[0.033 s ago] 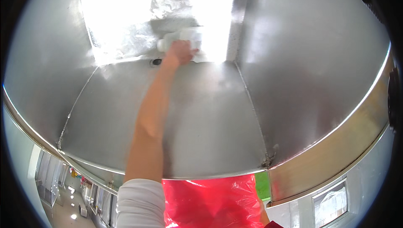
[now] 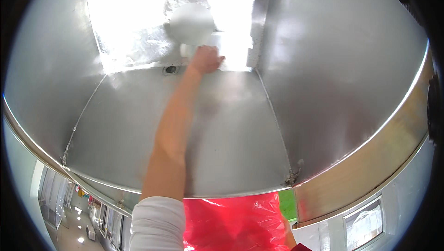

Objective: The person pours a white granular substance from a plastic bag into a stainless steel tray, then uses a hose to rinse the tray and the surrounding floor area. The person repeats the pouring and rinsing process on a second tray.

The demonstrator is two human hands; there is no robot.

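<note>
My left hand [image 2: 206, 59] reaches deep into a large stainless-steel basin [image 2: 231, 126], low at the edge of its bright bottom. Its fingers are closed round a white plastic container [image 2: 187, 50], which is partly hidden by the hand and washed out by glare. A pale round face [image 2: 192, 23], seemingly part of the container, shows just beyond the fingers. Near the wrist, on the left, is a small round drain hole [image 2: 170, 70] in the steel. Of my right arm only a thin strip of skin shows beside the red plastic apron [image 2: 231, 223]; the hand is out of view.
The basin's curved rim [image 2: 240, 194] runs between my body and the inside. Weld seams [image 2: 273, 105] divide its sloping walls. At lower left, a room with a shiny floor [image 2: 69, 232] shows; at lower right, a window [image 2: 364, 223].
My left hand has shifted slightly right. The white container has turned, so its pale round face now shows above the hand.
</note>
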